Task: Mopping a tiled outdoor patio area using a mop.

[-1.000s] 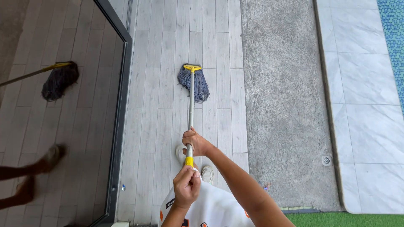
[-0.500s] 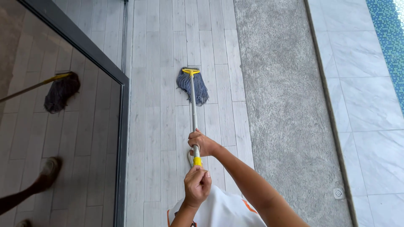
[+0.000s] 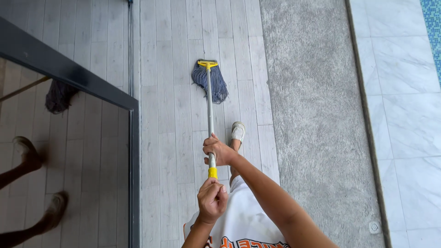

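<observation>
At the far left, a dark-framed glass panel (image 3: pixel 69 151) is standing along the edge of the floor, and it is reflecting a shoe and leg, plus a dim copy of a mop head and its stick. Just right of the frame, pale grey plank flooring (image 3: pixel 161 115) is running away from the camera in long narrow boards. Near the middle of those boards, a long silver metal mop pole with a yellow collar and a blue-grey string head (image 3: pixel 210 105) is lying at a shallow slant, its stringy head resting on the planks well ahead of the person and its top end coming back toward the body. The left hand (image 3: pixel 212 200) is closing in a fist around the very top of the pole, just below the yellow collar, fingers curled tight so the tip is hidden inside them. Slightly farther along, the right hand (image 3: pixel 218 151) is wrapping the silver shaft, its fingers folded fully around it. Just beside that hand, a pale shoe (image 3: pixel 238 132) is planted on the boards. Farther right, a broad strip of rough grey carpet-like matting (image 3: pixel 312 115) is lying alongside the planks, and beyond it pale marble tiles (image 3: pixel 404 92) are reaching to the right edge.
</observation>
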